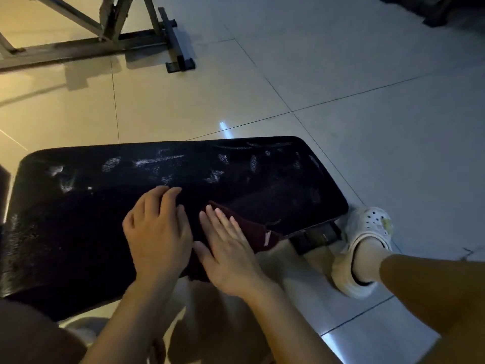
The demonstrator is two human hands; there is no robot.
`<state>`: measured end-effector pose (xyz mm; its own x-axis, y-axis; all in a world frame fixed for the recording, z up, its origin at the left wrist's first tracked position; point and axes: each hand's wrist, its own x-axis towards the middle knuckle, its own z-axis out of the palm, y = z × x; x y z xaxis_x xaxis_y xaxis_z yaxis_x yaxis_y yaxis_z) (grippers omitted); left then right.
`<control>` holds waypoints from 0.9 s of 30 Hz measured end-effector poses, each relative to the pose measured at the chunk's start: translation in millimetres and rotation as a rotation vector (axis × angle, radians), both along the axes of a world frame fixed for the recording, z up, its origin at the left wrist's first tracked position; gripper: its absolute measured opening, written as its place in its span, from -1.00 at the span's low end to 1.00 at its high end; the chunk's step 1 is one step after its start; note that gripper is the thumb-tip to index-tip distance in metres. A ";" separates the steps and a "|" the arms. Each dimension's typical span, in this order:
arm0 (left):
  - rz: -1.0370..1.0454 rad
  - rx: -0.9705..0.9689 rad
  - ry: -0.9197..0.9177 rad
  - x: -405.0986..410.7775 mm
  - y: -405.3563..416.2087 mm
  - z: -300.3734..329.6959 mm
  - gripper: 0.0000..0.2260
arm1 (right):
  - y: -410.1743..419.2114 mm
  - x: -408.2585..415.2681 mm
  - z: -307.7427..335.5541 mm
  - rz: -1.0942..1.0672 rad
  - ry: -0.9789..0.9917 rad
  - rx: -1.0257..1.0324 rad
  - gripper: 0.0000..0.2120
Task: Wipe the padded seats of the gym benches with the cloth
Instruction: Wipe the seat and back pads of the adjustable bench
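The dark red cloth [252, 229] lies flat on the near edge of the black padded seat [275, 185], with one corner hanging just past that edge. Both hands press on it with fingers straight and flat, neither one curled round the fabric: the right hand [228, 248] covers the cloth's middle, and the left hand [157, 232] lies just beside it, its palm over the cloth's left part and its fingertips reaching onto bare vinyl. Most of the cloth is hidden under the two palms, so how it is folded cannot be told.

Beyond the fingertips, the far half of the seat carries pale smears and scuffed patches, thickest along the far edge and toward the left end. The area right of the hands looks darker and more even.

This looks like the wiping step itself, on this one bench, with much of the pad not yet covered. The next stroke probably calls for keeping flat downward pressure and sliding the cloth away from the body, toward those pale marks, then working sideways along the pad.

To the right of the hands, below the seat's end, stands a foot in a white clog [364, 248] on the tiled floor [341, 74]; far ahead is a metal equipment frame [110, 30].
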<state>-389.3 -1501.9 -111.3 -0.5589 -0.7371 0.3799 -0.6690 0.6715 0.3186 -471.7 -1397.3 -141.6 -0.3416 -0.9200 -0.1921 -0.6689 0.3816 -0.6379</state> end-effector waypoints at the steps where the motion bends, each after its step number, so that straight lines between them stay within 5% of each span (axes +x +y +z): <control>1: 0.018 -0.017 -0.035 2.8 -4.2 -0.4 -0.67 | -2.0 0.5 0.4 -0.016 -0.002 -0.005 -0.47; 17: -0.174 -0.082 -0.350 8.5 -2.1 -22.0 -0.53 | 23.1 -146.0 -60.9 -0.732 0.148 0.359 -0.40; 27: -0.160 -0.074 -0.376 8.1 0.1 -17.0 -0.56 | -19.6 -27.7 -14.5 -0.238 0.137 0.003 -0.41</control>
